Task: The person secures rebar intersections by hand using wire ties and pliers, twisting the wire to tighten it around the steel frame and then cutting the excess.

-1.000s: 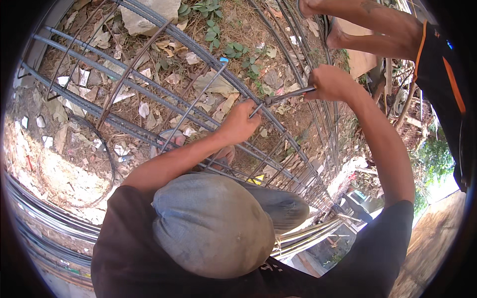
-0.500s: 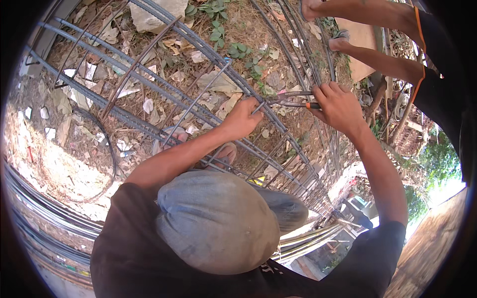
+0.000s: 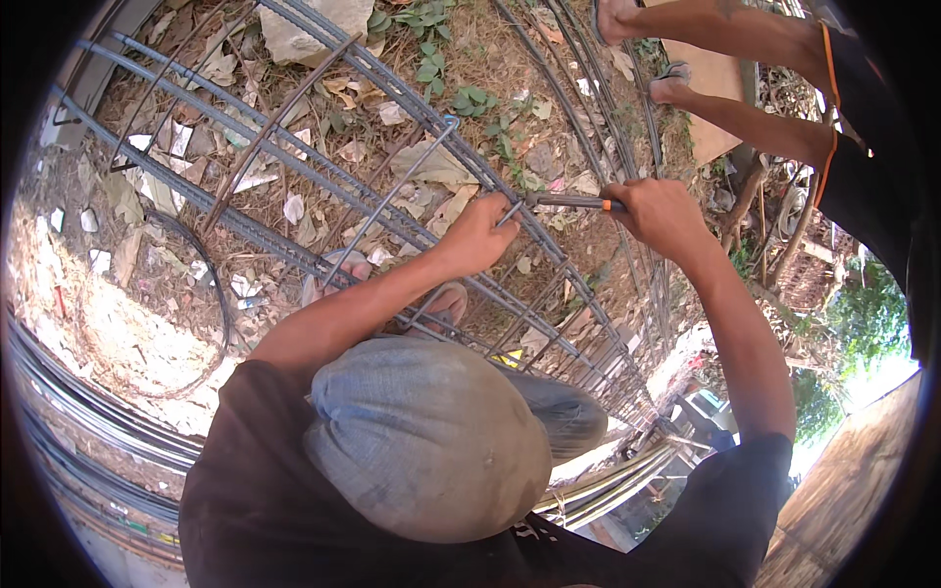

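My right hand is closed around the handles of dark pincers with an orange band on the grip. The handles are pressed together, and the jaws meet the upper long bar of a rebar cage. Just left of the jaws, my left hand is closed at that same bar, its fingertips around the short end of a thin steel stirrup. Any tie wire at the jaws is too small to make out. The stirrup's other sides cross the cage beneath my left forearm.
Another person's bare legs stand at upper right, beside loose rebar rods. A large stone lies at the top among leaves and litter. Bundled bars run along the lower left. A black loop of wire lies on the ground.
My right hand has squeezed the pincers' handles together; they were spread apart before. It has also dropped slightly lower. My left hand has stayed in place on the cage.
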A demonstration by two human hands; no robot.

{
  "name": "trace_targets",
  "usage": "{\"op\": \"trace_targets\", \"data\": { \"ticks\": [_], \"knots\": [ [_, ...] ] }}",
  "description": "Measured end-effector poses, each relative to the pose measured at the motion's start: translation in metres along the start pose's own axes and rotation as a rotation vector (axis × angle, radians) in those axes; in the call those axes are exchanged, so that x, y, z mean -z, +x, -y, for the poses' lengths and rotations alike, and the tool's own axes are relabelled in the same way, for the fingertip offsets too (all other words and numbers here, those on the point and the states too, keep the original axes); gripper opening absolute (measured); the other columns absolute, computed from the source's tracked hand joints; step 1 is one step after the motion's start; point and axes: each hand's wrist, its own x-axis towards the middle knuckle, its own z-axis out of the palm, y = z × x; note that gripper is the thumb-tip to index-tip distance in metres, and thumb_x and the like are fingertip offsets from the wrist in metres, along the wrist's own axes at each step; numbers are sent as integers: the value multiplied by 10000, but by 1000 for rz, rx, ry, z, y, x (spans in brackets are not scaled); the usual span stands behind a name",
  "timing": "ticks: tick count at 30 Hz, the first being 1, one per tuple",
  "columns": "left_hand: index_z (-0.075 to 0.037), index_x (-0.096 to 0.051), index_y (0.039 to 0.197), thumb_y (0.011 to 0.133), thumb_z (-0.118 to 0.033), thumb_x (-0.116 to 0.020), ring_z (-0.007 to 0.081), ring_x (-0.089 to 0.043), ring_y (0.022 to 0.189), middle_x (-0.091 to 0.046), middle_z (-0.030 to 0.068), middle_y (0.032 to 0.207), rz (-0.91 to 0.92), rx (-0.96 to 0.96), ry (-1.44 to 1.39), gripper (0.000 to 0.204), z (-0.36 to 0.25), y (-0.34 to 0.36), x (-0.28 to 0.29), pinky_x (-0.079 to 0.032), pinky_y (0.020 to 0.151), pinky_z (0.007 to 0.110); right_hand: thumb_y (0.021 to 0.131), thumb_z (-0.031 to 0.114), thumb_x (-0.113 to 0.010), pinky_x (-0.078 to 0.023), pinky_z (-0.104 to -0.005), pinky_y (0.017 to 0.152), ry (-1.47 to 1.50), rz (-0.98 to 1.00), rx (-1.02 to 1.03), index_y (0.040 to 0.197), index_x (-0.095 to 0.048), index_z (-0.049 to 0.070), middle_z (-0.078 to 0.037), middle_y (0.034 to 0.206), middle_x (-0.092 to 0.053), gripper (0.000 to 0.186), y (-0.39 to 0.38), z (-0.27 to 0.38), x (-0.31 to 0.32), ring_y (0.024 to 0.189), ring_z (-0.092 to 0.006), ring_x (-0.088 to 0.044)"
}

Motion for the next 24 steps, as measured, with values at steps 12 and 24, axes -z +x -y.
{"op": "trace_targets", "data": {
  "ticks": [12,24],
  "knots": [
    [33,-593,969,908,-144,-602,123,-456,678,-512,49,711,-42,-20,18,187,3,1,-1,-373,593,335,774,268,-767,-505,-395,838,-176,-314,177,1152,-559,75,-79,962,-646,472,-18,8,11,935,-255,-632],
    [16,-603,968,915,-149,-606,103,-445,668,-506,20,702,-11,28,-33,174,-6,1,-2,-367,585,330,823,420,-755,-533,-431,599,889,683,-468,993,-693,-3,-101,535,-611,459,9,-10,18,575,-319,-658]
  ]
}}
